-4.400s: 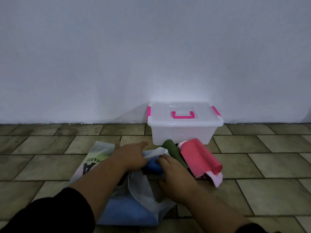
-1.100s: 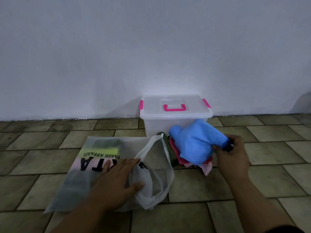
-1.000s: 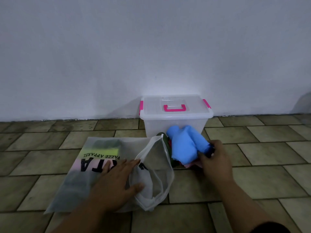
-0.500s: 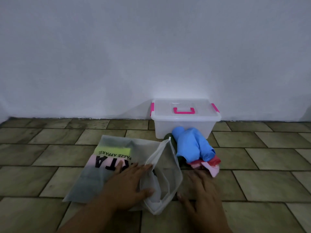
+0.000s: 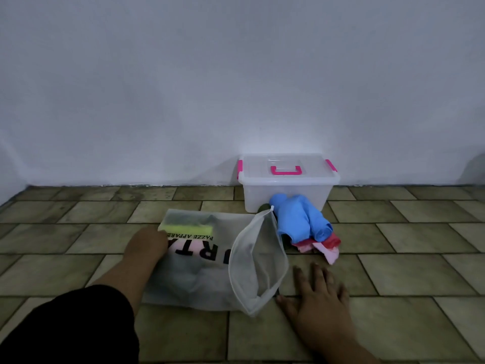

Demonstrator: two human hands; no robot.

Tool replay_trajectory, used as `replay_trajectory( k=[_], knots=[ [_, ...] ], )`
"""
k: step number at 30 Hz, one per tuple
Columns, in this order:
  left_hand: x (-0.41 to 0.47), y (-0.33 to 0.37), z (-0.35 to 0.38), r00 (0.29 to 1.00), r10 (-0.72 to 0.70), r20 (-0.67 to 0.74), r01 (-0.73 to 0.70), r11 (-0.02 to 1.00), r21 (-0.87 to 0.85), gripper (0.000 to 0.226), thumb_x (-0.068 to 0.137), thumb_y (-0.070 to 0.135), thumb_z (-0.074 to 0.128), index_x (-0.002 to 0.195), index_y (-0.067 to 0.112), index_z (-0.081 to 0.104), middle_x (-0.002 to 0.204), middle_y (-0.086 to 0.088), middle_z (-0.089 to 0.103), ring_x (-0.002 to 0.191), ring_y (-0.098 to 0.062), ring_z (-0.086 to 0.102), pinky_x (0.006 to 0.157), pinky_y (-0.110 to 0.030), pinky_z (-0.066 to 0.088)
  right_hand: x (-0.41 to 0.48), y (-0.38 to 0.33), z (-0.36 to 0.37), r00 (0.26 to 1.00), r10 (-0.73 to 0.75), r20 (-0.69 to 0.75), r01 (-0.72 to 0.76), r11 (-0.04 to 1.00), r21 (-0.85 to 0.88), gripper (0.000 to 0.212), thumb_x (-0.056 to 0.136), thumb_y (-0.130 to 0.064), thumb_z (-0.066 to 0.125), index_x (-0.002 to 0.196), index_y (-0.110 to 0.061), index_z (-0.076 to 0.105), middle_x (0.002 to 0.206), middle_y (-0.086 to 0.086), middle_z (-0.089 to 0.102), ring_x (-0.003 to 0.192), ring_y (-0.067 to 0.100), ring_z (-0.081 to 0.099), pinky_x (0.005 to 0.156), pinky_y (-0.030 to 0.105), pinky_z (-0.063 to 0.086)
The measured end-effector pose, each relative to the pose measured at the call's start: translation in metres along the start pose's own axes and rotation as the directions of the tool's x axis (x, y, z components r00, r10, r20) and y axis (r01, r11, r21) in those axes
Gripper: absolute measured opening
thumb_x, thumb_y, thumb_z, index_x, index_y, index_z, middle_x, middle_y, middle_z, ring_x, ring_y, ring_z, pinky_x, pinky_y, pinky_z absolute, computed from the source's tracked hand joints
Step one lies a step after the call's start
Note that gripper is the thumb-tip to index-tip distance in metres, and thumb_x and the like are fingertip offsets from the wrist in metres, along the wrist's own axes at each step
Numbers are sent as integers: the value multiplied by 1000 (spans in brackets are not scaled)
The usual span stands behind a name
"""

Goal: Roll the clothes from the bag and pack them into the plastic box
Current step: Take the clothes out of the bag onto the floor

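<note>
Bag (image 5: 199,271), box (image 5: 262,197) on tile flr (image 5: 420,258); white wall (image 5: 236,74).

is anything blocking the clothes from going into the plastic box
Yes: the lid is on the plastic box, with pink latches at both ends, so it has to come off first. The blue garment and the red and pink clothes lie on the floor just in front of the box, with nothing between.
</note>
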State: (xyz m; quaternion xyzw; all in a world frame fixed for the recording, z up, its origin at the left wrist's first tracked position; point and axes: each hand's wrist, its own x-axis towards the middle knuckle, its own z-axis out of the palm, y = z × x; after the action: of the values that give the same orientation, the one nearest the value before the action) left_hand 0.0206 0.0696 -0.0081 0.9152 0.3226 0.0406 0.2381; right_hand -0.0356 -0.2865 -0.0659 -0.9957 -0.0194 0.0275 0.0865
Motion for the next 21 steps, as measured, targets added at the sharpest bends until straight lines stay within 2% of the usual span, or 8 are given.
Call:
replay_trajectory(
  k=[4, 7, 10, 12, 15, 18, 21],
  knots=[
    [-13, 2, -5, 989, 74, -129, -77, 997, -14, 27, 94, 26, 42, 93, 9, 64, 92, -15, 64, 81, -29, 57, 70, -36, 44, 1, 1, -2, 1000, -4, 6, 4, 1000, -17, 85, 74, -83, 13, 148, -41, 12, 160, 2, 5, 146, 24, 1, 113, 53, 8],
    [-30, 18, -24, 937, 217, -275, -221, 975, 17, 24, 96, 28, 41, 78, 19, 56, 78, -5, 59, 64, -17, 49, 59, -32, 37, 0, 2, -2, 1000, -11, -2, 11, 1000, -14, 87, 72, -84, 9, 148, -41, 11, 160, 3, 7, 146, 24, 3, 113, 52, 7],
    [-51, 49, -58, 802, 411, -434, -421, 904, 78, 25, 94, 29, 45, 71, 25, 51, 69, 5, 51, 58, -11, 45, 53, -26, 30, 0, 2, -1, 1000, -9, -19, 9, 1000, -9, 90, 69, -86, 8, 147, -42, 13, 160, 3, 9, 146, 24, 3, 113, 52, 8],
    [-65, 67, -79, 698, 538, -473, -545, 827, 138, 24, 94, 29, 45, 70, 27, 50, 67, 9, 48, 57, -7, 42, 50, -22, 25, 0, 3, 0, 1000, -10, -17, 10, 1000, -9, 90, 68, -86, 8, 147, -43, 12, 160, 2, 9, 146, 24, 3, 113, 52, 8],
    [-74, 77, -101, 615, 613, -496, -613, 767, 190, 22, 94, 28, 44, 72, 25, 49, 69, 8, 49, 61, -11, 44, 50, -24, 25, 2, 3, 2, 1000, -9, -18, 9, 1000, -13, 92, 67, -87, 6, 147, -43, 12, 160, 1, 9, 146, 24, 3, 113, 52, 8],
    [-69, 66, -113, 622, 582, -524, -596, 786, 164, 24, 94, 27, 44, 71, 24, 52, 66, 8, 50, 61, -13, 46, 51, -27, 28, 2, 4, 2, 1000, -9, -23, 9, 1000, -5, 93, 66, -88, 5, 147, -43, 13, 160, 1, 10, 146, 24, 3, 114, 51, 7],
    [-53, 42, -117, 698, 470, -540, -515, 854, 77, 23, 93, 25, 44, 72, 24, 52, 65, 7, 52, 59, -13, 48, 52, -27, 32, 0, 4, 1, 1000, -10, -28, 10, 1000, 2, 92, 67, -87, 6, 147, -44, 14, 160, 1, 10, 146, 23, 4, 114, 51, 7]
  ],
)
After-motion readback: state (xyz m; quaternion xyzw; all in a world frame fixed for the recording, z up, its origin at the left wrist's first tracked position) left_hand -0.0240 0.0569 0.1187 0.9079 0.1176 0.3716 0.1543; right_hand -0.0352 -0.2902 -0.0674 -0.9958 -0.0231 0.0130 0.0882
